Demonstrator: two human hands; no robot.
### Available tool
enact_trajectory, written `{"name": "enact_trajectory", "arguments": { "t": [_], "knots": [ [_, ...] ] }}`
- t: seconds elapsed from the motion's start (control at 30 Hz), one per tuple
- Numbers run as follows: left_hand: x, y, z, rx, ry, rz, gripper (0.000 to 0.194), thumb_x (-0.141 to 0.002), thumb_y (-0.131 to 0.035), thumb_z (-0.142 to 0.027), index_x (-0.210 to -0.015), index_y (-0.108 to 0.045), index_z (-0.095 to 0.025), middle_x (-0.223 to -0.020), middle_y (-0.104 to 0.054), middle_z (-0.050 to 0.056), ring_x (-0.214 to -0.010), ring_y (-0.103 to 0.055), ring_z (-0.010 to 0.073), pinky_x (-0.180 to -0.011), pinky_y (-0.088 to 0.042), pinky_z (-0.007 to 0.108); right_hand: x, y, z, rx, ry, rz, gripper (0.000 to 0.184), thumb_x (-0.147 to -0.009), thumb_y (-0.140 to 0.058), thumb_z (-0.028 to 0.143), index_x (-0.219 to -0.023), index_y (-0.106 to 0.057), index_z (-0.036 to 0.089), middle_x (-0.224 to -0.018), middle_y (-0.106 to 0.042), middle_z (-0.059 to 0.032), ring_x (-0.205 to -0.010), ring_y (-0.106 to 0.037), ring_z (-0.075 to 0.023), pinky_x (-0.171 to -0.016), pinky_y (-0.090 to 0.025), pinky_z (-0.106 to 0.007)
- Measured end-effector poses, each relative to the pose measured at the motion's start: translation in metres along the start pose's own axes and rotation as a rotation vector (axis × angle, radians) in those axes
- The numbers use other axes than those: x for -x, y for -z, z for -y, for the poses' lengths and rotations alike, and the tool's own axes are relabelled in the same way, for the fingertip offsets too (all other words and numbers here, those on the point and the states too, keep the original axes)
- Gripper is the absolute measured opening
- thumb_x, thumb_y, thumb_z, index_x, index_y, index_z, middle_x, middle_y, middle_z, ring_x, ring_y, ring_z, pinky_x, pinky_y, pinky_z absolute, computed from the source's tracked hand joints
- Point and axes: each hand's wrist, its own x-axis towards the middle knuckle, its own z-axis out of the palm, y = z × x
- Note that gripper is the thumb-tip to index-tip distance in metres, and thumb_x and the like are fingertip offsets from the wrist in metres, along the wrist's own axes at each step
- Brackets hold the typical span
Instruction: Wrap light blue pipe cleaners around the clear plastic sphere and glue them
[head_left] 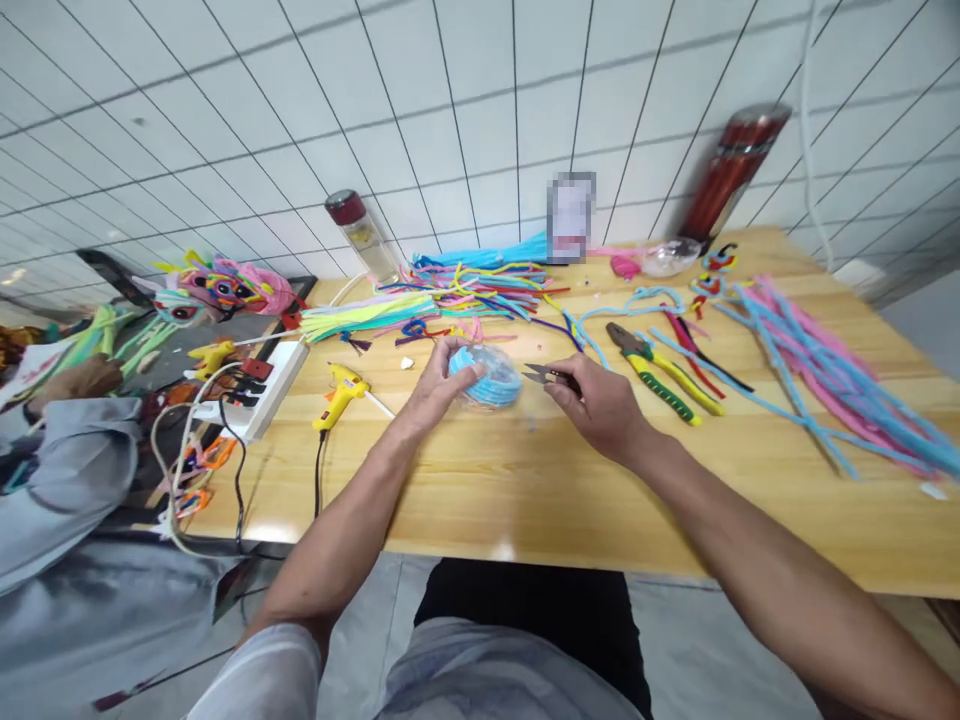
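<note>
My left hand (441,385) is closed on the left side of a clear plastic ball (489,360). Light blue fuzzy pipe cleaner (495,388) is wound in rows round it. In my right hand (604,410) is a small pair of dark thread snips (537,374). Their blades point left at the ball, a short gap away from it, and look slightly apart. My right fingers hide most of the snips' handle. Right of that hand lie pliers (651,372) with green and yellow handles.
Left are a yellow glue gun (341,397) with its cord and a white power strip (279,385). Pipe cleaner bundles lie behind (450,295) and to the right (832,370). A glass bottle (364,237) and red flask (739,170) stand near the wall. A co-worker's sleeve (82,470) is at far left.
</note>
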Motion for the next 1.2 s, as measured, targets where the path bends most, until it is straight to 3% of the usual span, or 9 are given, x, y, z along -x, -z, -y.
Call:
{"name": "enact_trajectory", "arguments": {
  "t": [0.13,0.33,0.43,0.57,0.73,0.87,1.07,1.2],
  "knots": [
    [-0.009,0.000,0.007,0.101,-0.037,-0.215,0.059,-0.076,-0.083,-0.057,-0.114,-0.053,-0.024,-0.104,-0.063,-0.001,-0.091,-0.063,0.0177,-0.083,-0.056,0.032,-0.002,-0.008,-0.010,0.017,-0.137,0.153,0.020,-0.108,-0.058,0.031,-0.111,-0.073,0.018,-0.103,-0.078,-0.0115,-0.096,-0.073,-0.0258,-0.088,-0.054,-0.037],
    [-0.002,-0.002,-0.015,0.187,-0.208,-0.370,0.062,-0.076,-0.081,-0.059,-0.116,-0.050,-0.023,-0.114,-0.062,0.004,-0.108,-0.063,0.0225,-0.099,-0.054,0.038,-0.009,-0.012,0.005,0.010,-0.090,0.130,0.014,-0.096,-0.071,0.033,-0.101,-0.075,0.020,-0.103,-0.079,-0.0136,-0.102,-0.074,-0.0304,-0.096,-0.059,-0.047],
    [0.003,-0.006,-0.045,0.223,-0.326,-0.390,0.066,-0.077,-0.083,-0.060,-0.120,-0.049,-0.022,-0.123,-0.063,0.009,-0.115,-0.064,0.0251,-0.105,-0.053,0.042,-0.023,0.002,0.019,-0.042,-0.101,0.046,0.020,-0.096,-0.071,0.038,-0.108,-0.074,0.022,-0.112,-0.080,-0.0139,-0.108,-0.075,-0.0315,-0.098,-0.061,-0.051],
    [0.005,-0.015,-0.099,0.231,-0.639,-0.406,0.066,-0.084,-0.081,-0.062,-0.127,-0.049,-0.023,-0.140,-0.061,0.015,-0.129,-0.064,0.0277,-0.113,-0.052,0.046,-0.055,0.032,0.056,-0.164,-0.137,-0.104,0.036,-0.105,-0.060,0.049,-0.130,-0.067,0.023,-0.128,-0.078,-0.0137,-0.118,-0.076,-0.0285,-0.099,-0.064,-0.048],
    [0.003,-0.034,-0.144,0.260,-0.917,-0.460,0.065,-0.090,-0.078,-0.065,-0.131,-0.043,-0.028,-0.152,-0.056,0.016,-0.141,-0.061,0.0299,-0.118,-0.051,0.050,-0.100,0.059,0.109,-0.737,-0.171,-0.413,0.050,-0.097,-0.073,0.056,-0.136,-0.064,0.027,-0.146,-0.072,-0.0139,-0.138,-0.067,-0.0322,-0.115,-0.058,-0.055],
    [-0.006,-0.044,-0.143,0.263,-0.958,-0.457,0.062,-0.093,-0.076,-0.064,-0.131,-0.042,-0.030,-0.152,-0.054,0.015,-0.139,-0.062,0.0296,-0.116,-0.053,0.051,-0.116,0.060,0.121,-0.776,-0.091,-0.473,0.055,-0.096,-0.073,0.055,-0.142,-0.058,0.027,-0.153,-0.067,-0.0150,-0.145,-0.063,-0.0325,-0.119,-0.056,-0.055],
    [-0.027,-0.050,-0.126,0.192,-0.894,-0.419,0.063,-0.094,-0.074,-0.067,-0.132,-0.040,-0.030,-0.153,-0.053,0.014,-0.142,-0.060,0.0312,-0.119,-0.050,0.054,-0.121,0.045,0.103,-0.773,-0.102,-0.433,0.060,-0.096,-0.070,0.059,-0.144,-0.050,0.029,-0.151,-0.066,-0.0143,-0.144,-0.063,-0.0323,-0.118,-0.056,-0.053],
    [-0.032,-0.052,-0.122,0.118,-0.873,-0.473,0.062,-0.096,-0.067,-0.072,-0.133,-0.038,-0.031,-0.154,-0.052,0.014,-0.144,-0.058,0.0324,-0.119,-0.050,0.055,-0.125,0.035,0.102,-0.887,-0.131,-0.406,0.062,-0.095,-0.070,0.056,-0.147,-0.046,0.030,-0.152,-0.064,-0.0132,-0.142,-0.063,-0.0314,-0.115,-0.058,-0.052]
  ]
}}
